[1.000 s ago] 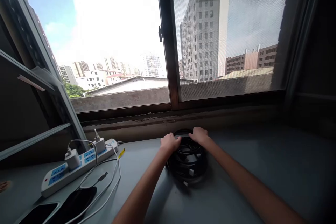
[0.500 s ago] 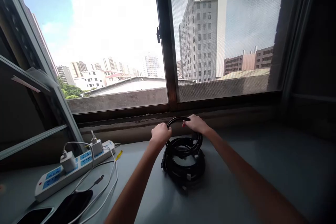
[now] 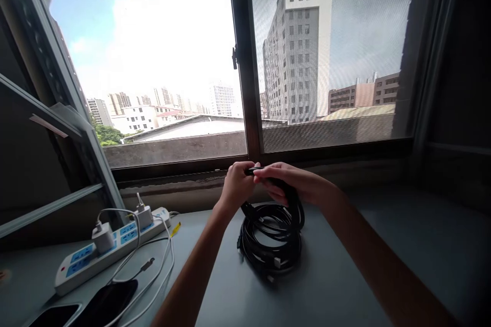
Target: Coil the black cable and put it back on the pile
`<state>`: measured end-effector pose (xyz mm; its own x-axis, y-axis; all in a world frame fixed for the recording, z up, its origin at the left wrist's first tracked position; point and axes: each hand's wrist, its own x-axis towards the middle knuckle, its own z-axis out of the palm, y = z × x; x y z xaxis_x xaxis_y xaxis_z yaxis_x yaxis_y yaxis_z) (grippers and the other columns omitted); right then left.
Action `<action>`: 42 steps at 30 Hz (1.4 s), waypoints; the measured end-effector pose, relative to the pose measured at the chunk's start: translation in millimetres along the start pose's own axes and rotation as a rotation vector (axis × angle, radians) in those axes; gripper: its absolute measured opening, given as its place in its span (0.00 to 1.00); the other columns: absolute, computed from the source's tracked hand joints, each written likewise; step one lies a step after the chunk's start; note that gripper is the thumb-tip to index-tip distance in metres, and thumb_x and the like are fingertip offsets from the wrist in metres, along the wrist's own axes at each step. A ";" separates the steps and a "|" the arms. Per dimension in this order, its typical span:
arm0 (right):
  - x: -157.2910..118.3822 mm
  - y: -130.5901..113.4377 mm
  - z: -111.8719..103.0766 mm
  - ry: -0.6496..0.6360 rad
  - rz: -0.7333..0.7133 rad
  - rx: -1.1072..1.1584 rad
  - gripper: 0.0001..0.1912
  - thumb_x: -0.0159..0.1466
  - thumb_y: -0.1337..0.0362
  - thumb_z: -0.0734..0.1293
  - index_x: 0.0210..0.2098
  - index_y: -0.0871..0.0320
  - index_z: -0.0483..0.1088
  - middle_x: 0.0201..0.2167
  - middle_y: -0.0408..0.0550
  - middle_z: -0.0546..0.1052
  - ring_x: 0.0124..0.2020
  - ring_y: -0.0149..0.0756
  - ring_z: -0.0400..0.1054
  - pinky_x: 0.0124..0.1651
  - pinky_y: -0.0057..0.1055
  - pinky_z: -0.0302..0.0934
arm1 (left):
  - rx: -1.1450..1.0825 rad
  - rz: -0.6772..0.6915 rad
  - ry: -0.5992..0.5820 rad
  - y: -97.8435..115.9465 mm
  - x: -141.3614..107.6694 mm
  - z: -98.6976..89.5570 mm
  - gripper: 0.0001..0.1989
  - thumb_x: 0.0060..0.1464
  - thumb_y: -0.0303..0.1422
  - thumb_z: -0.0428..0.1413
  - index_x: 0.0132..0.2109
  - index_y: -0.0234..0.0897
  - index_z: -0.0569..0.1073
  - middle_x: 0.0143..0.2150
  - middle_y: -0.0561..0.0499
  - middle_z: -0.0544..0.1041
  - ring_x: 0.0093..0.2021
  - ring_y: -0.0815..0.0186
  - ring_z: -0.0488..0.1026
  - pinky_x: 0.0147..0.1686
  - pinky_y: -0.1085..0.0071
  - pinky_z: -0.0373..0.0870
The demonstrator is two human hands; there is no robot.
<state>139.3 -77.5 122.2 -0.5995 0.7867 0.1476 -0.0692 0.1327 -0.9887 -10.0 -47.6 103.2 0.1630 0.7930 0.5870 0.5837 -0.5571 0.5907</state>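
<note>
A coil of black cable (image 3: 294, 209) hangs between my two hands in the head view, above the grey tabletop. My left hand (image 3: 238, 184) is closed around the coil's upper left part. From the right, my right hand (image 3: 291, 181) grips the coil's top, its thumb and fingertips meeting the cable close to my left hand. Beneath lies a pile of coiled black cables (image 3: 268, 260) with light-coloured connector ends at its front and left. The held coil's lower part overlaps this pile; whether they touch, I cannot tell.
On the left stands a white power strip (image 3: 115, 250) with two chargers and white cables. Two dark phones, one of them a black phone (image 3: 107, 301), lie at the lower left. A metal shelf frame (image 3: 72, 87) rises at the left; a window (image 3: 249, 61) is behind.
My right hand has shifted left along the coil, and both hands are now close together at its top. The view has tilted slightly upward.
</note>
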 end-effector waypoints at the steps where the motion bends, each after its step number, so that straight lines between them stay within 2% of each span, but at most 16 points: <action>1: 0.0 -0.7 3.9 -0.027 0.013 0.066 0.14 0.55 0.55 0.63 0.29 0.61 0.66 0.11 0.33 0.55 0.12 0.20 0.48 0.13 0.19 0.44 | 0.030 0.009 0.018 2.4 -1.0 -1.7 0.14 0.47 0.38 0.47 0.23 0.34 0.67 0.14 0.57 0.60 0.16 0.74 0.58 0.18 0.78 0.53; 4: 0.2 -4.2 12.0 -0.035 0.018 0.193 0.13 0.57 0.56 0.60 0.27 0.61 0.64 0.10 0.31 0.51 0.11 0.18 0.40 0.11 0.18 0.37 | 0.083 -0.020 0.047 11.0 -3.8 -9.5 0.09 0.45 0.34 0.48 0.25 0.34 0.69 0.16 0.56 0.63 0.19 0.72 0.60 0.20 0.76 0.56; 7: -2.0 -10.0 17.9 0.010 -0.046 0.257 0.12 0.57 0.57 0.60 0.26 0.60 0.64 0.10 0.31 0.50 0.10 0.18 0.39 0.11 0.18 0.36 | 0.048 -0.069 0.103 21.7 -6.5 -18.2 0.10 0.45 0.37 0.50 0.32 0.35 0.68 0.23 0.53 0.68 0.23 0.70 0.64 0.24 0.74 0.59; 10: -5.3 -14.7 25.1 0.241 -0.234 0.259 0.14 0.56 0.55 0.61 0.30 0.60 0.66 0.10 0.31 0.51 0.09 0.18 0.43 0.10 0.18 0.40 | 0.005 -0.059 0.302 32.8 -8.9 -23.6 0.18 0.44 0.38 0.53 0.44 0.36 0.64 0.39 0.47 0.69 0.33 0.68 0.67 0.32 0.71 0.63; 12: -6.2 -15.8 30.1 0.384 -0.379 0.195 0.15 0.56 0.53 0.61 0.32 0.60 0.68 0.10 0.31 0.52 0.09 0.19 0.45 0.10 0.18 0.43 | -0.075 -0.042 0.357 38.9 -9.9 -25.0 0.19 0.46 0.39 0.52 0.45 0.37 0.63 0.43 0.47 0.67 0.38 0.67 0.66 0.37 0.70 0.63; 14: -5.9 -15.1 33.7 0.462 -0.471 0.087 0.17 0.56 0.52 0.61 0.34 0.60 0.68 0.10 0.32 0.54 0.09 0.19 0.47 0.10 0.18 0.45 | -0.197 -0.031 0.253 43.8 -10.6 -25.3 0.16 0.49 0.41 0.48 0.41 0.36 0.66 0.38 0.48 0.69 0.38 0.67 0.66 0.39 0.70 0.63; 17: -4.7 -13.1 35.9 0.557 -0.510 -0.092 0.17 0.56 0.52 0.61 0.34 0.60 0.69 0.10 0.33 0.56 0.08 0.19 0.50 0.10 0.19 0.47 | -0.317 -0.006 0.054 48.8 -11.6 -24.5 0.18 0.52 0.43 0.43 0.32 0.34 0.70 0.33 0.50 0.72 0.38 0.66 0.68 0.40 0.70 0.63; 20: -5.2 -12.6 35.4 0.632 -0.507 -0.195 0.18 0.57 0.52 0.60 0.33 0.61 0.70 0.09 0.33 0.56 0.08 0.20 0.50 0.10 0.19 0.48 | -0.355 -0.005 -0.004 48.8 -11.4 -23.2 0.20 0.52 0.43 0.42 0.29 0.34 0.72 0.32 0.49 0.74 0.36 0.65 0.69 0.38 0.71 0.64; 25: -7.0 -13.0 28.1 0.615 -0.425 -0.255 0.13 0.52 0.58 0.64 0.33 0.60 0.70 0.10 0.32 0.56 0.08 0.19 0.49 0.08 0.18 0.46 | -0.108 -0.030 -0.007 26.8 -4.5 -24.0 0.22 0.52 0.45 0.42 0.26 0.34 0.72 0.25 0.49 0.73 0.28 0.66 0.69 0.31 0.72 0.64; 28: -6.1 -11.8 22.6 0.510 -0.334 -0.290 0.08 0.50 0.64 0.64 0.31 0.60 0.69 0.09 0.32 0.56 0.08 0.18 0.47 0.08 0.17 0.45 | 0.147 -0.139 -0.041 6.4 1.2 -25.0 0.21 0.51 0.46 0.43 0.25 0.36 0.71 0.23 0.49 0.72 0.26 0.65 0.69 0.28 0.72 0.62; 31: -6.0 -11.7 22.8 0.469 -0.293 -0.273 0.08 0.52 0.65 0.62 0.29 0.60 0.70 0.09 0.32 0.56 0.07 0.19 0.46 0.08 0.18 0.43 | 0.253 -0.248 -0.049 -3.1 4.5 -23.8 0.24 0.53 0.46 0.38 0.23 0.36 0.69 0.23 0.48 0.73 0.28 0.62 0.70 0.29 0.70 0.61; 34: -7.6 -13.3 28.4 0.536 -0.330 -0.343 0.09 0.54 0.61 0.62 0.29 0.60 0.70 0.07 0.33 0.56 0.06 0.20 0.49 0.08 0.18 0.46 | 0.190 -0.253 -0.020 5.5 2.7 -20.7 0.25 0.56 0.44 0.33 0.29 0.36 0.68 0.30 0.46 0.74 0.35 0.59 0.70 0.36 0.66 0.62; 36: -8.4 -14.0 31.9 0.629 -0.397 -0.413 0.12 0.55 0.57 0.63 0.28 0.60 0.69 0.07 0.33 0.57 0.07 0.21 0.52 0.09 0.19 0.48 | 0.129 -0.224 0.082 17.5 -1.1 -18.4 0.22 0.57 0.44 0.34 0.39 0.37 0.67 0.39 0.45 0.72 0.42 0.59 0.68 0.43 0.62 0.60; 38: -8.1 -13.6 33.7 0.695 -0.476 -0.445 0.14 0.56 0.54 0.62 0.28 0.60 0.68 0.08 0.34 0.58 0.07 0.22 0.53 0.10 0.19 0.49 | 0.058 -0.191 0.165 29.6 -5.3 -16.8 0.22 0.56 0.47 0.35 0.44 0.38 0.64 0.43 0.44 0.70 0.44 0.59 0.66 0.46 0.60 0.58; 40: -7.0 -12.1 34.2 0.658 -0.518 -0.433 0.18 0.58 0.51 0.59 0.28 0.60 0.67 0.08 0.34 0.59 0.08 0.22 0.55 0.11 0.19 0.50 | -0.105 -0.154 0.107 38.9 -8.7 -16.5 0.27 0.54 0.51 0.33 0.41 0.37 0.67 0.39 0.46 0.71 0.42 0.60 0.67 0.44 0.61 0.60; 42: -6.1 -10.0 34.8 0.531 -0.508 -0.434 0.22 0.60 0.49 0.54 0.28 0.60 0.67 0.09 0.36 0.61 0.09 0.22 0.56 0.12 0.19 0.51 | -0.334 -0.129 -0.033 44.4 -10.9 -17.7 0.31 0.53 0.53 0.32 0.35 0.35 0.70 0.30 0.48 0.72 0.35 0.63 0.69 0.39 0.65 0.64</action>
<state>116.0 -104.6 130.3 -0.1181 0.7332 0.6696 0.1485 0.6798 -0.7182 0.0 -85.3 132.8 0.1337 0.8666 0.4808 0.3101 -0.4974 0.8102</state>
